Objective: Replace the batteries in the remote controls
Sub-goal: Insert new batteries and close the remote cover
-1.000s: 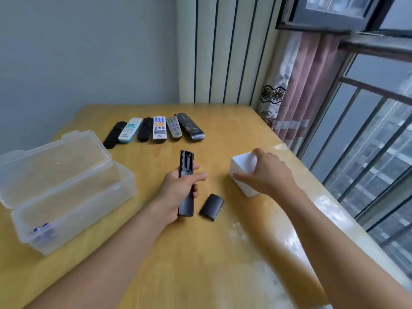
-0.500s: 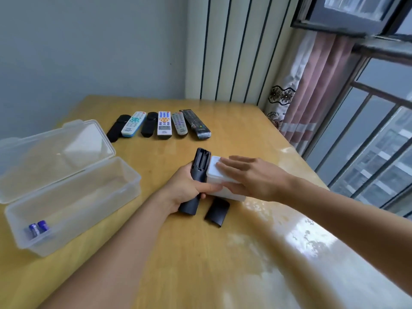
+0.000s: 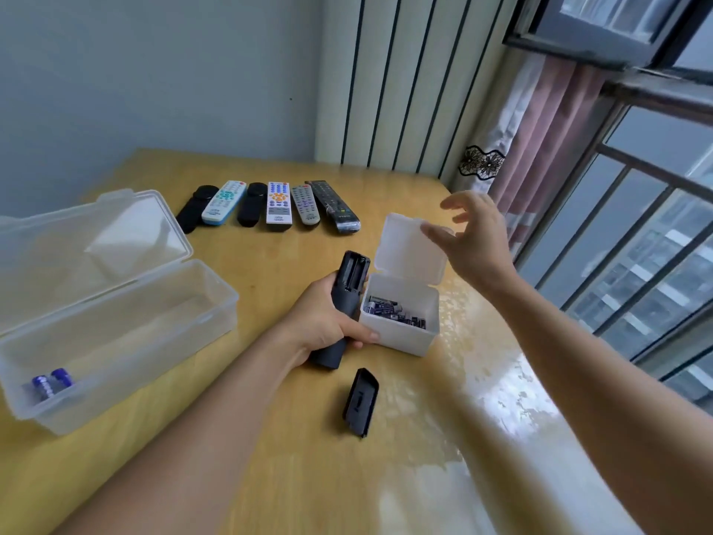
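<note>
The white box [image 3: 399,320], shut 0.5 s ago, now stands open beside the dark remote [image 3: 344,303] gripped by the left hand [image 3: 328,322], the right hand [image 3: 472,235] spread empty above its lid, exposing fresh batteries [image 3: 393,312] for the bare compartment.

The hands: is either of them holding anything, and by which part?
The left hand grips the dark grey remote control around its lower body, the open battery bay up. The right hand holds nothing, fingers spread by the white box's raised lid.

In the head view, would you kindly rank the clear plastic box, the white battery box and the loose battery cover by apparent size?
1. clear plastic box, largest
2. white battery box
3. battery cover, smallest, though nearest the camera
</note>
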Motion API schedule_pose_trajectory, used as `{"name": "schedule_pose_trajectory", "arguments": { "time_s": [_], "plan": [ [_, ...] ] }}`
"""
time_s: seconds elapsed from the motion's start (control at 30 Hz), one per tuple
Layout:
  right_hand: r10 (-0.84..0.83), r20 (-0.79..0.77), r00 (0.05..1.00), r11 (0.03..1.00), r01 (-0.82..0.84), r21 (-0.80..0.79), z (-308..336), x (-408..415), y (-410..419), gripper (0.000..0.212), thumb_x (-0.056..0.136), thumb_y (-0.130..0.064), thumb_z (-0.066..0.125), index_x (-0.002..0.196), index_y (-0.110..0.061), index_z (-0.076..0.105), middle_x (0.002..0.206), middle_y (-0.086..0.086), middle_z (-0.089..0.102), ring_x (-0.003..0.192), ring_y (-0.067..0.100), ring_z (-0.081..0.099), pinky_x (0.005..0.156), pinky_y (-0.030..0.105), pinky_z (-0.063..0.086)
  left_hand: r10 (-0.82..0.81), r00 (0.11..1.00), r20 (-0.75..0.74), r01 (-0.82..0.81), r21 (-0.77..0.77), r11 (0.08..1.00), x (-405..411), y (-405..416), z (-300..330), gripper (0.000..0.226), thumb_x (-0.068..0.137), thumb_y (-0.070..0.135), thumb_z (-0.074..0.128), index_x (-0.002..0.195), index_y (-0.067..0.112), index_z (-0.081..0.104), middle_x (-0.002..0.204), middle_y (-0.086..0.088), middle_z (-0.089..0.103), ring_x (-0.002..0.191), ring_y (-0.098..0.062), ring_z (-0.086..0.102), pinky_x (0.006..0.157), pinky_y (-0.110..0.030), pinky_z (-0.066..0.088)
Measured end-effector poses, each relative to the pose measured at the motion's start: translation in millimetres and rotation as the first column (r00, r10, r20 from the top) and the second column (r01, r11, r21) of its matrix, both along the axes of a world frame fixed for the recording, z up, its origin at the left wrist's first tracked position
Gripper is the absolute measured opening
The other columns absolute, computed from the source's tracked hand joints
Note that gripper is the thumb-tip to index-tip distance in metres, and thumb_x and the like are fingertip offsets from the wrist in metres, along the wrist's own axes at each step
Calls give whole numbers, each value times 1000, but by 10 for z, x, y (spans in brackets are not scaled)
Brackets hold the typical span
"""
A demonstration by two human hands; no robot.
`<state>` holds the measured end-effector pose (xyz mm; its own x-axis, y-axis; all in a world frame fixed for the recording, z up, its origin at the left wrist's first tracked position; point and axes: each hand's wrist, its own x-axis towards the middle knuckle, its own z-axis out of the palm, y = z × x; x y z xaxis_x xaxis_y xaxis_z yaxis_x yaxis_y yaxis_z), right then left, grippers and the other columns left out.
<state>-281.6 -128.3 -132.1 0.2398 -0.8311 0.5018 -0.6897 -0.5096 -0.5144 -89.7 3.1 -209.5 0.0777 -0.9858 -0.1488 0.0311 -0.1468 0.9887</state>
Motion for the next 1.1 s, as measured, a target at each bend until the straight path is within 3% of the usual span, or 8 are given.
{"name": "schedule_pose_trajectory", "arguments": {
  "time_s": [0.1, 0.2, 0.33, 0.53, 0.67, 0.77, 0.87, 1.1],
  "plan": [
    [47, 66, 997, 999, -48, 10, -154, -38, 334, 9, 80, -18, 79, 81, -21, 70, 82, -8, 71, 71, 6, 65, 66, 28, 50, 65, 998, -27, -64, 14, 998, 52, 47, -19, 72, 61, -4, 93, 121, 21, 63, 117, -9, 69, 77, -23, 71, 57, -29, 57],
    [326, -303, 895, 936, -261, 235, -249, 49, 613, 9, 82, -18, 79, 87, -25, 76, 80, -10, 73, 72, 3, 65, 65, 28, 52, 103, 995, -11, -103, 18, 995, 93, 113, -21, 69, 63, 18, 97, 122, 23, 62, 114, -4, 67, 70, -11, 69, 56, -24, 54],
    [195, -714, 672, 981, -132, 144, -251, 274, 604, 23, 88, -23, 70, 110, -29, 70, 97, -1, 69, 82, 25, 65, 66, 36, 56, 105, 993, -48, -105, 3, 995, 102, 216, -36, 72, 58, 37, 96, 116, 15, 60, 87, -2, 66, 57, -15, 59, 50, -27, 50],
    [155, -785, 600, 988, -99, 119, -278, 363, 611, 19, 89, -15, 64, 102, -27, 72, 86, 2, 62, 67, 25, 55, 50, 28, 36, 267, 954, -139, -278, -59, 959, 45, 306, -110, 15, 100, 23, 58, 108, 9, 59, 77, -7, 63, 52, -19, 57, 48, -33, 50],
    [248, -533, 809, 969, -205, 141, -223, 201, 577, 16, 93, -15, 60, 90, -20, 75, 86, 4, 68, 76, 24, 63, 65, 36, 53, 275, 923, -269, -287, -4, 958, 11, 257, -51, 18, 101, 15, 38, 97, 3, 51, 68, -14, 55, 45, -21, 51, 40, -28, 44],
    [340, -16, 940, 939, -338, 64, -129, 78, 535, 13, 94, -15, 66, 87, -16, 77, 73, -4, 69, 62, 13, 61, 60, 29, 50, 246, 935, -255, -266, -48, 963, -18, 220, -17, 16, 102, 8, 37, 97, 1, 51, 70, -13, 58, 49, -20, 54, 41, -29, 45],
    [338, 620, 708, 759, -594, 265, -164, 228, 624, 11, 86, -21, 76, 86, -10, 75, 60, 2, 61, 50, 17, 53, 52, 25, 46, 175, 952, -252, -208, -110, 972, -66, 220, 0, 17, 106, 5, 38, 111, -6, 51, 72, -8, 64, 53, -18, 60, 46, -31, 50],
    [317, 652, 689, 788, -574, 224, -321, 456, 704, 6, 87, -12, 73, 91, -10, 78, 64, 1, 69, 57, 13, 62, 57, 21, 53, 164, 985, -56, -173, -259, 950, 15, 333, -38, 30, 108, 19, 46, 111, 42, 65, 77, -4, 67, 57, -24, 63, 49, -35, 55]
  ]
}}
